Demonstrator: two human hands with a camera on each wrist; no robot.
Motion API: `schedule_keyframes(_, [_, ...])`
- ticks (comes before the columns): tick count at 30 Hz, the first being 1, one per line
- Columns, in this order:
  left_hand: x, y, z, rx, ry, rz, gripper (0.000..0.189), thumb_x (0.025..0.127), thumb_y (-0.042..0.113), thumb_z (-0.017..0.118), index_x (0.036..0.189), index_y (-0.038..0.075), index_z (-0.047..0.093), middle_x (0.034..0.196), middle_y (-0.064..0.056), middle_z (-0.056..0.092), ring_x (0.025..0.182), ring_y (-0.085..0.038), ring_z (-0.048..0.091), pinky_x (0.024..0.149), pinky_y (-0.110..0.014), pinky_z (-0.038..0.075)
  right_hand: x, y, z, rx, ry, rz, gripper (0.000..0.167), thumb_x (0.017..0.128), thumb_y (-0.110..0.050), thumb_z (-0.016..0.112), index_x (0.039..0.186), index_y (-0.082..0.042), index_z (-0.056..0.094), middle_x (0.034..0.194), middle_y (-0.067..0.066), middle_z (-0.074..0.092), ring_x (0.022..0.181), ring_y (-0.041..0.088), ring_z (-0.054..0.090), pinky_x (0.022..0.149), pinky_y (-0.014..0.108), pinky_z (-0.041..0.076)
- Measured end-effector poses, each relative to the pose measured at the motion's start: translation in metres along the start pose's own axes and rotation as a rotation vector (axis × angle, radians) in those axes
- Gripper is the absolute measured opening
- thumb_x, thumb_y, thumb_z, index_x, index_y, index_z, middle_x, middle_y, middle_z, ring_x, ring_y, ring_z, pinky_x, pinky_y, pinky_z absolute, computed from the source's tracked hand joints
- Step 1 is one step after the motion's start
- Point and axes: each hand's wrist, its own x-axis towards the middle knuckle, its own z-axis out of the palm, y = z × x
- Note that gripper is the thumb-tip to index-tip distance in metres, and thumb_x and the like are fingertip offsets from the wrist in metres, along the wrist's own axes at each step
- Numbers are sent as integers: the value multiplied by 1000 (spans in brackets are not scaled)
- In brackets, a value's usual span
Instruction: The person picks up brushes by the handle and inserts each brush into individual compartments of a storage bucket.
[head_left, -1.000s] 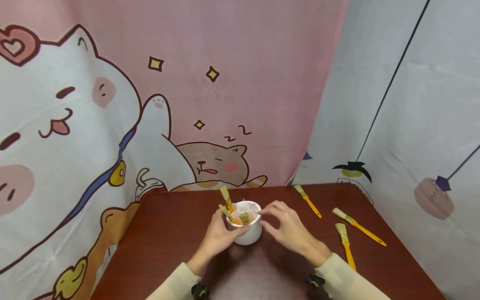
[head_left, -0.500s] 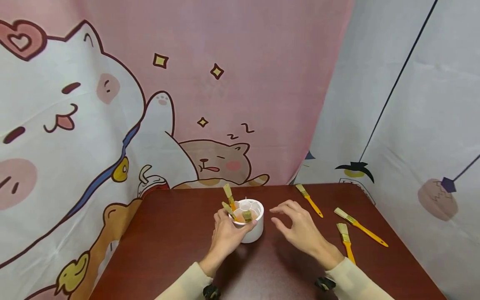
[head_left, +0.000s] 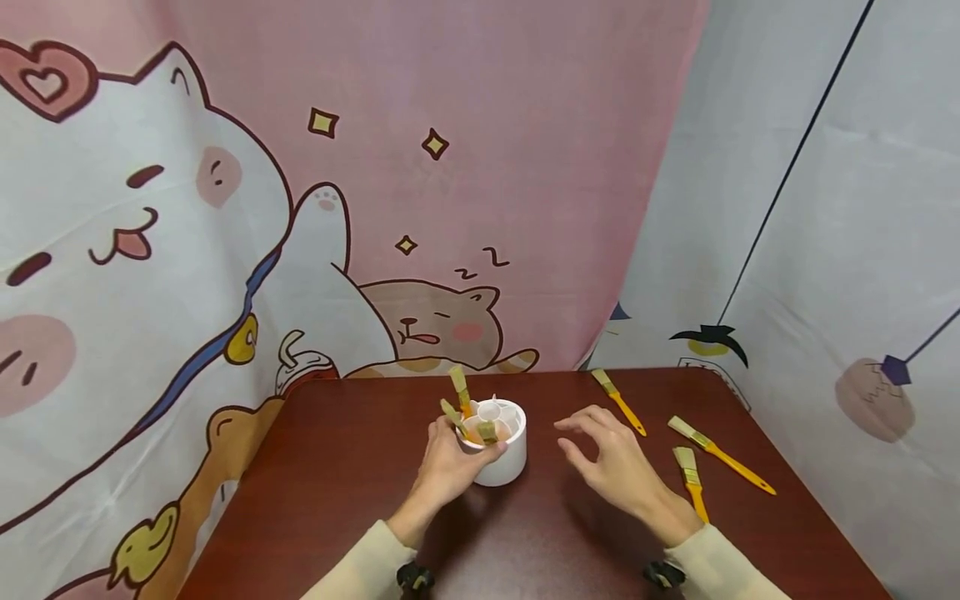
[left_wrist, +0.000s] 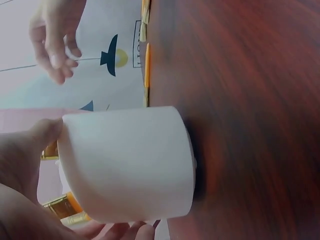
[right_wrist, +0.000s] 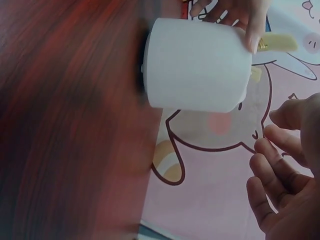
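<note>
A white round brush holder [head_left: 504, 468] with inner compartments stands upright on the brown table. Three paintbrushes lean in its left and front compartments, bristles up: a tall one [head_left: 459, 383] at the back, a tilted one [head_left: 452, 413] on the left and a short-looking one [head_left: 487, 432] in front. My left hand [head_left: 444, 468] grips the holder from the left, thumb at the front rim and fingers round the far side. To the right, apart from the holder, my right hand [head_left: 617, 463] hovers with relaxed, slightly bent fingers and nothing in them; the right wrist view shows that hand [right_wrist: 287, 172] empty.
Three yellow-handled paintbrushes lie on the right of the table [head_left: 337, 483]: one [head_left: 620, 403] near the back edge, one [head_left: 720, 455] farther right and one [head_left: 691, 479] beyond my right wrist. A cartoon-print cloth [head_left: 525, 167] hangs behind the table.
My right hand has left the holder's right rim and drawn back to the right, empty. The left hand keeps its grip, and the holder has stayed about where it was.
</note>
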Motion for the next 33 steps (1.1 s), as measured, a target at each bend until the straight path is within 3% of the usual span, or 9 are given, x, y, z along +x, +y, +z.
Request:
schedule_keyframes(4, [6,-5,-5,-52,-56,38,106,84,50,102,159,-8,54,154,-30,59,143,-48,66,124,-67,52,-4,5,-5,-31,-9,29,30,94,-11,97,122,-17,86,118,-6,80,113,17,76,95,49,68])
schedule_keyframes(10, [12,-9,-13,-76,-140,38,102,87,45,100,164,-3,54,163,-30,56,149,-47,63,128,-69,49,-12,17,-11,-68,-26,73,29,94,-10,97,121,-15,87,116,-5,80,104,16,77,89,44,68])
schedule_keyframes(20, [15,-11,-18,-78,-178,66,102,89,44,99,166,-2,51,167,-28,56,155,-46,61,132,-71,44,-26,39,-26,-137,13,71,27,92,-9,97,117,-13,87,110,-1,80,102,25,76,84,48,65])
schedule_keyframes(27, [9,-11,-13,-81,-147,68,106,89,46,98,167,-4,46,164,-28,57,153,-46,62,131,-70,46,-34,51,-41,-167,-12,134,26,93,-11,97,117,-13,87,113,2,80,98,25,75,81,45,65])
schedule_keyframes(33, [-4,0,-1,-31,-8,-15,116,83,60,101,164,-3,47,155,-27,55,143,-44,65,119,-67,55,-39,65,-54,-196,-12,167,26,93,-11,98,116,-11,87,114,7,80,97,26,74,78,44,62])
